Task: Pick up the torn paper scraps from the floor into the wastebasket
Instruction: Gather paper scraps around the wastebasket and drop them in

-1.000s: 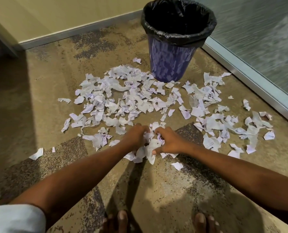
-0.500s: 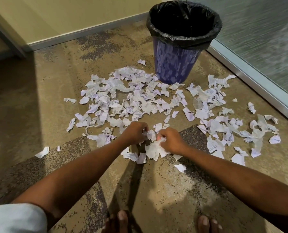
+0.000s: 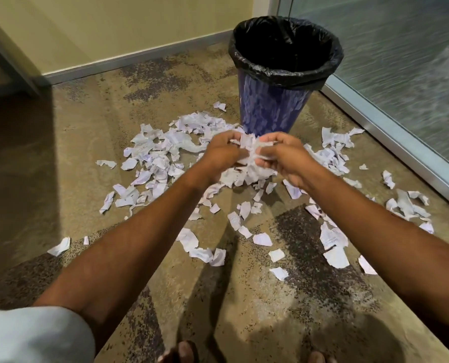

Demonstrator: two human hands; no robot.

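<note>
A wad of scraps [image 3: 249,153] sat mid-frame, squeezed between the left hand [image 3: 222,155] and right hand [image 3: 283,158], both closed on it. Wastebasket [image 3: 273,111] just behind. Most paper [image 3: 155,155] was still all over the floor [image 3: 61,153], so barely started.

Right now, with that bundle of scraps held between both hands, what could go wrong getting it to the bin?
1. The paper bundle is loosely pinched between left hand and right hand; pieces hang below and may drop.
2. The wastebasket stands beyond the hands, so scraps could shed on the way.
</note>
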